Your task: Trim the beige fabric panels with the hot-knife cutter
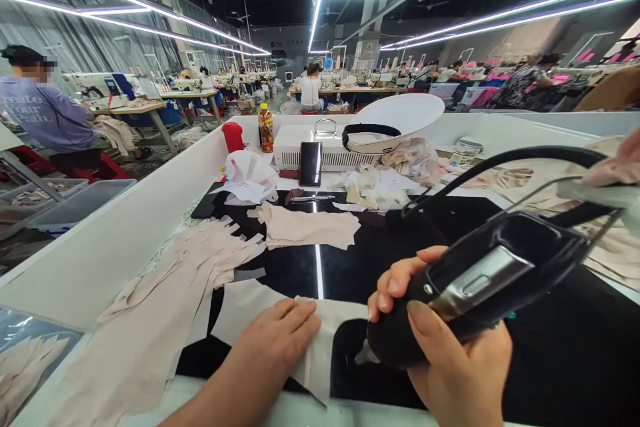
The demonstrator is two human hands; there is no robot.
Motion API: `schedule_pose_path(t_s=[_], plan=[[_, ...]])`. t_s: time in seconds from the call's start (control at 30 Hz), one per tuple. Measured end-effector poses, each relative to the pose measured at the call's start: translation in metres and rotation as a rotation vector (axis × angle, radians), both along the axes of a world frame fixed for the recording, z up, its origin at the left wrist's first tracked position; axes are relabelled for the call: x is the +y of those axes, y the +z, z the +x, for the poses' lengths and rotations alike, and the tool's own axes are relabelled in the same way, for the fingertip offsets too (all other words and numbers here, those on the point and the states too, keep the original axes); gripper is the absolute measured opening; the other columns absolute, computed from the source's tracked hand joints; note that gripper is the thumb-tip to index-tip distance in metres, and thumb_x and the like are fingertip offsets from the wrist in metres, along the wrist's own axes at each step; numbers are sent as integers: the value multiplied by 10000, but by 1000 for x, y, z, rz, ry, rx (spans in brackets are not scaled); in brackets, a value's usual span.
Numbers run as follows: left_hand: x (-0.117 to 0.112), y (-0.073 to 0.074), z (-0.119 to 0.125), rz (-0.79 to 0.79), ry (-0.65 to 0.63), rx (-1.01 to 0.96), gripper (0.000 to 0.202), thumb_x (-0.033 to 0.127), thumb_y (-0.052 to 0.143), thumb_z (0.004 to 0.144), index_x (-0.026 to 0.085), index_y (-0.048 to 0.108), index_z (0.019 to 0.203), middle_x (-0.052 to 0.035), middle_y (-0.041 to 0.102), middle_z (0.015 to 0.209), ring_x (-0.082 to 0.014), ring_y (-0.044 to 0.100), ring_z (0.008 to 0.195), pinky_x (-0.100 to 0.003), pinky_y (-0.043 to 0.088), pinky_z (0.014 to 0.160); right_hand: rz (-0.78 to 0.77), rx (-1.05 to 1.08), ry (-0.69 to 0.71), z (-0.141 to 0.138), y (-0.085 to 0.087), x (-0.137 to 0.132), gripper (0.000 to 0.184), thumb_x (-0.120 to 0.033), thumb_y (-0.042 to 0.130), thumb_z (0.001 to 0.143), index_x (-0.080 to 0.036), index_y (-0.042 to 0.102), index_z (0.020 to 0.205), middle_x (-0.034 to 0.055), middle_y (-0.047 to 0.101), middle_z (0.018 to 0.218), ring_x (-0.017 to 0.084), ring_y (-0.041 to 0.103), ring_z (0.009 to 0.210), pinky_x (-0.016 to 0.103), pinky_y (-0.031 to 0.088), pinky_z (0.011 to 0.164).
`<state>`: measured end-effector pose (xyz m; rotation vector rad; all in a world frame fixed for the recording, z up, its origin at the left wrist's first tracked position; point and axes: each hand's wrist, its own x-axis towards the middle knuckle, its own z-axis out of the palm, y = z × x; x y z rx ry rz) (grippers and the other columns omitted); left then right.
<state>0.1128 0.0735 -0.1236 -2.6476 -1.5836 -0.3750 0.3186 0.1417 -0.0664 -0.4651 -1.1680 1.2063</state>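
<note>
My left hand (283,333) lies flat, fingers stretched out together, on a pale beige cut fabric piece (345,312) with a curved edge. A narrow fabric strip shows under its fingertips. My right hand (450,347) is wrapped round a black corded hand-held tool (490,280) with a silver panel and a button. The tool's small metallic tip (367,352) points left, down at the black tabletop (565,347), just right of the fabric and apart from my left hand. What exact kind of tool it is cannot be made out.
Stacked beige fabric pieces (145,320) lie left, a smaller stack (307,225) ahead. Behind stand a phone (311,163), white metal box (293,137), drink bottle (265,128) and scraps (385,183). The tool's cable (500,163) arches right, near another, blurred hand (631,150). White side walls (150,220) border the table.
</note>
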Motion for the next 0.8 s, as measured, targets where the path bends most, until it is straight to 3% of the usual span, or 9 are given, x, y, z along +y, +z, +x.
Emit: schedule_pose_path(t_s=[0.2, 0.4, 0.57, 0.7, 0.8], plan=[[11, 3, 16, 14, 118, 105, 483, 30, 630, 913, 126, 606, 1386, -129, 656, 1389, -276, 675, 1140, -389, 608, 957, 2, 42, 56, -2, 0, -5, 315, -316, 790, 932, -301, 601, 1183, -1, 647, 852, 153, 646, 693, 287, 608, 603], [10, 2, 18, 51, 140, 156, 509, 17, 621, 901, 128, 596, 1397, -127, 657, 1373, -266, 671, 1112, -384, 605, 948, 17, 25, 68, -4, -3, -7, 309, -296, 762, 956, -307, 589, 1212, 1, 648, 881, 148, 655, 710, 288, 605, 635], [9, -4, 22, 157, 162, 199, 513, -24, 564, 870, 131, 621, 1356, -113, 687, 1315, -260, 687, 1044, -376, 619, 855, 34, 5, 55, -5, -4, -8, 310, -288, 751, 965, -302, 575, 1219, 1, 646, 891, 144, 648, 716, 290, 600, 645], [2, -8, 24, 298, 247, 267, 344, 84, 551, 956, 121, 663, 1279, -115, 730, 1181, -264, 701, 854, -368, 580, 627, 41, 5, 45, -5, -5, -7, 321, -283, 748, 967, -300, 566, 1232, 3, 638, 895, 149, 637, 738, 294, 608, 650], [-4, -2, 22, 372, 306, 284, 274, 134, 467, 1031, 103, 687, 1191, -105, 741, 1037, -254, 689, 778, -373, 546, 605, 48, 10, 50, -5, -5, -7, 327, -269, 752, 966, -300, 568, 1235, 3, 640, 907, 145, 644, 749, 287, 617, 654]])
